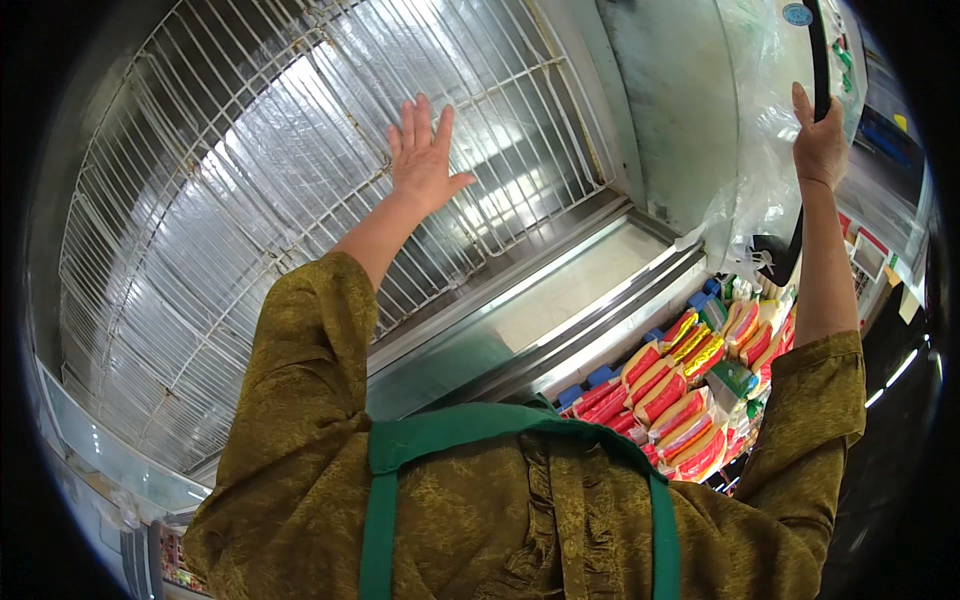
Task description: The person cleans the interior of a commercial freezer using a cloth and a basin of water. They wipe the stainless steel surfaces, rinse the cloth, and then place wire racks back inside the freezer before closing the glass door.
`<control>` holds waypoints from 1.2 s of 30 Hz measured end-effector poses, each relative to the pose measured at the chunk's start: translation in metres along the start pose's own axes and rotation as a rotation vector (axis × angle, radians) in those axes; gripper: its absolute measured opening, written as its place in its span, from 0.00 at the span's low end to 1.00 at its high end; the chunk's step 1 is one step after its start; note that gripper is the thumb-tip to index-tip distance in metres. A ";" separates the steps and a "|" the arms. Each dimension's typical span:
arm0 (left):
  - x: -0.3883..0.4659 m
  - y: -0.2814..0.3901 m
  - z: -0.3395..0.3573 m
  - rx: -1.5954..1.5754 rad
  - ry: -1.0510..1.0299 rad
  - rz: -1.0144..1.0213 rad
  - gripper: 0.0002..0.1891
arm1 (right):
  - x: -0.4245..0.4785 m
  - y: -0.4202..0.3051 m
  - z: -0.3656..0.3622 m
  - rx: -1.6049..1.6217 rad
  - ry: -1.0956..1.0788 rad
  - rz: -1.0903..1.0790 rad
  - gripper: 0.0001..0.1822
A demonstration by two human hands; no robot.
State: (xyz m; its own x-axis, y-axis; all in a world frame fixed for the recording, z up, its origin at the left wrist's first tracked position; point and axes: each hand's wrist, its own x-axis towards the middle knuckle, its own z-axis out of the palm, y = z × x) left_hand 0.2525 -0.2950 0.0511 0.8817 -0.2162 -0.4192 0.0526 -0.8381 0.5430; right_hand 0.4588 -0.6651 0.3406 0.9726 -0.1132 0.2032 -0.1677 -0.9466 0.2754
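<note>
My left hand [422,166] reaches up with its fingers spread and nothing in it. It is in front of a white wire shelf rack [274,253]; whether it touches the wires I cannot tell. Bright, wrinkled reflective sheeting shows behind the rack. On the right, my right hand [820,152] grips a long black bar [821,52], with the thumb sticking up. The bar runs down to a bent lower corner. Beside it hangs clear plastic film [772,142], partly covering a pale panel [671,112].
Below the rack runs a metal ledge [581,279] with sliding-track grooves. Several red and tan packets [679,397] are stacked lower right, near blue plastic pieces [600,375]. A glass edge [120,442] curves along the lower left. Green apron straps [480,424] cross my chest.
</note>
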 end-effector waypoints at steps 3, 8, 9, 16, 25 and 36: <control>0.020 0.015 0.001 0.042 -0.127 -0.166 0.58 | -0.001 0.001 0.001 -0.037 0.006 -0.002 0.35; 0.019 0.012 0.011 0.073 -0.126 -0.175 0.61 | -0.007 -0.011 -0.006 -0.016 -0.024 0.001 0.34; 0.021 0.011 0.009 0.080 -0.117 -0.166 0.61 | -0.006 -0.013 -0.006 -0.017 -0.017 0.004 0.34; 0.014 0.035 0.014 0.061 -0.208 -0.172 0.61 | -0.008 -0.002 -0.001 0.018 0.045 -0.030 0.32; 0.009 0.028 -0.003 0.004 -0.317 -0.148 0.62 | -0.014 -0.006 0.002 0.071 0.051 -0.025 0.27; -0.097 -0.012 -0.016 -0.062 -0.118 -0.087 0.47 | -0.013 -0.014 -0.009 0.042 0.061 -0.067 0.28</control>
State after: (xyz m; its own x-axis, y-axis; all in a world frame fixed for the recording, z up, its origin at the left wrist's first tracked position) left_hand 0.1737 -0.2557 0.0967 0.8118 -0.2041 -0.5471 0.1586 -0.8247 0.5429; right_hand 0.4471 -0.6473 0.3429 0.9695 -0.0318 0.2430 -0.0945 -0.9634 0.2509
